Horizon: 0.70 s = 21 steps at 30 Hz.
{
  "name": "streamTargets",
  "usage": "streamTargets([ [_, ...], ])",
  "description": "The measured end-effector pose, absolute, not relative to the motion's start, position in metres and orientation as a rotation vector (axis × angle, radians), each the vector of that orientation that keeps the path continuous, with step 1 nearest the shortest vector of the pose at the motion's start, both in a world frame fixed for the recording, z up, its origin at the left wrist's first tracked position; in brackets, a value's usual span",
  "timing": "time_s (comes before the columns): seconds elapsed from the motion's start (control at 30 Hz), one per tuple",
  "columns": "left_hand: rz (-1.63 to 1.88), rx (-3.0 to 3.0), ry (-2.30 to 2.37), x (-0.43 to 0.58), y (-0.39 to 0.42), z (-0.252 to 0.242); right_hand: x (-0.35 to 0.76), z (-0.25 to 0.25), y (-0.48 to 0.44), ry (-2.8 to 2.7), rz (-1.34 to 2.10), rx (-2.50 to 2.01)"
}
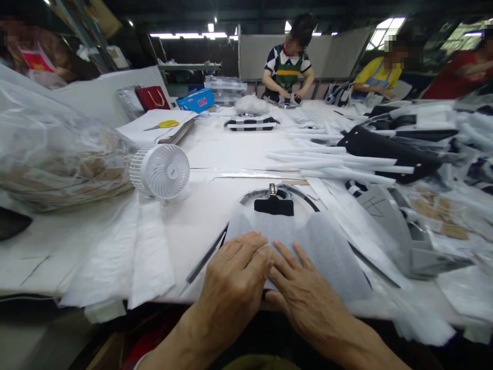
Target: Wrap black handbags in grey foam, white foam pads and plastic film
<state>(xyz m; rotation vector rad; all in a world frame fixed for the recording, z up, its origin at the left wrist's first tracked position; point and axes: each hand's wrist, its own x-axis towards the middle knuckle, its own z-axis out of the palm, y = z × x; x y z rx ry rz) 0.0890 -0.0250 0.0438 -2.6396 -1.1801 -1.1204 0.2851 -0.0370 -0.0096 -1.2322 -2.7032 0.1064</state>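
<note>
A handbag lies at the table's front edge, covered by a thin white sheet of tissue paper (327, 257). Its black flap tab (274, 206) with a gold-coloured metal clasp (272, 189) shows above the sheet, and a dark handle (304, 198) curves behind. My left hand (234, 272) is on the sheet's left part, fingers bent and pressed together at the paper. Beside it, touching it, my right hand (302, 288) lies on the paper with its fingers spread and its thumb low by the front edge. What is under my palms is hidden.
A small white fan (165, 171) stands left, near white foam strips (152, 257) and a large plastic bag (65, 149). Yellow-handled scissors (167, 124) lie behind. White tubes (339, 164), a black bag piece (385, 149) and a grey tape dispenser (408, 231) are right. Several people work beyond.
</note>
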Motion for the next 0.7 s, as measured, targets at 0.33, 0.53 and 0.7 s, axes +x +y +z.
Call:
streamTargets([
  [0.33, -0.443, -2.773, -1.462, 0.098, 0.003, -0.028, 0.318, 0.019, -0.023, -2.576, 0.408, -1.195],
  [0.53, -0.438, -2.809, -1.447, 0.097, 0.004, -0.018, 0.345, 0.023, -0.010, -2.673, 0.371, -1.199],
  [0.7, -0.481, -2.930, -1.277, 0.089, -0.002, -0.013, 0.345, 0.013, -0.006, -2.692, 0.446, -1.198],
])
